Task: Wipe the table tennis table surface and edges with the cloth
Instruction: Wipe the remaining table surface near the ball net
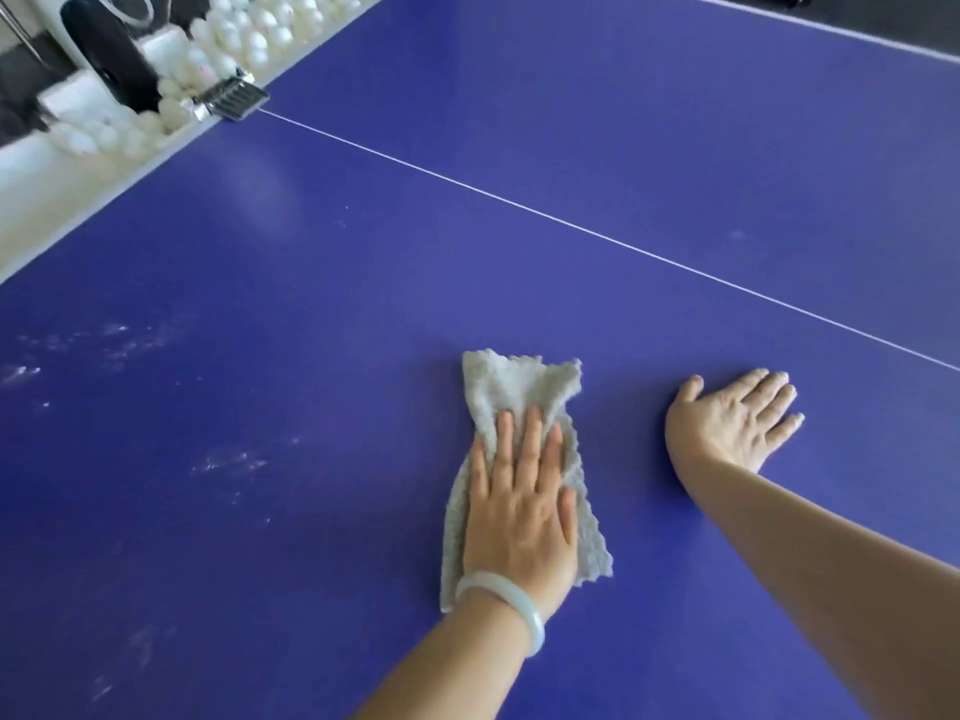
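— Where's the cloth on your feed?

— I have the cloth [514, 387] lying crumpled on the blue counter [571, 148], low and middle in my head view. It's pale grey and stretched lengthwise away from me. One end fans out beyond the fingertips.

— And the left grip?

— My left grip [519, 511] lies flat on top of it, palm down. The fingers are straight and close together, pressing the fabric onto the surface, with nothing curled round it. There's a pale bracelet [511, 597] on that wrist.

— Right side?

— The right grip [732, 423] is well apart from the cloth, off to the right. Its palm is flat on the bare counter, fingers spread wide, holding nothing.

— Anything on the surface?

— Pale smudges [228, 462] to the left of the cloth, and more further out toward the left edge. A thin white line [519, 202] runs diagonally across the counter beyond both grips.

— The far corner?

— A metal clamp [228, 98] sits on the counter's edge at the upper left, where that line ends. Behind it I see a heap of white balls [260, 28] and a dark rounded object [109, 54]; I can't tell what that is.
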A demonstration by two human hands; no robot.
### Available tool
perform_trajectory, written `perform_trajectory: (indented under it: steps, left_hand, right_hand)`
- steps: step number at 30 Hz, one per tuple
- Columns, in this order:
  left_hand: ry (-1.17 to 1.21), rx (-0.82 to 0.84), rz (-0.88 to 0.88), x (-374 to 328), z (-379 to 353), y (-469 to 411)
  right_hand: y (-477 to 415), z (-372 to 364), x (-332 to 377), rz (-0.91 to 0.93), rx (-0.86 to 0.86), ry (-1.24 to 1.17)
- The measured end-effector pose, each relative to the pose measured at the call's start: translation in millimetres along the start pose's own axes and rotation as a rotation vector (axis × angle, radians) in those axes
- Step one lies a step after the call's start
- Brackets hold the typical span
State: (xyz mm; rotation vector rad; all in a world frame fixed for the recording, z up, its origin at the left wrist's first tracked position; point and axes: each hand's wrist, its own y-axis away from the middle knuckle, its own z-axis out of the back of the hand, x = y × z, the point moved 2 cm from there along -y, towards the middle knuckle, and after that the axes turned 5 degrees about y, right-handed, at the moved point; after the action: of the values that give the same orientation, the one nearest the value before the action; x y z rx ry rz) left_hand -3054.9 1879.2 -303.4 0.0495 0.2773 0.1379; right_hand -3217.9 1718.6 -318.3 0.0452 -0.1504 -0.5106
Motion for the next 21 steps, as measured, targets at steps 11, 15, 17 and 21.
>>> perform_trajectory:
  steps: [11,15,17,21]
  left_hand:
    - [-0.164,0.086,-0.066,75,23,-37]
    - [-0.038,0.001,0.06,14,3,0]
    - [0.022,0.042,-0.059,-23,-9,40]
    - [0.043,0.11,-0.097,-38,-14,60]
  right_hand:
    - [0,2,2,0.015,0.0,-0.011]
    - [-1,1,1,0.023,-0.001,0.001]
    - [1,4,2,0.028,0.015,-0.018]
    - [14,27,-3,0.105,0.048,-0.161]
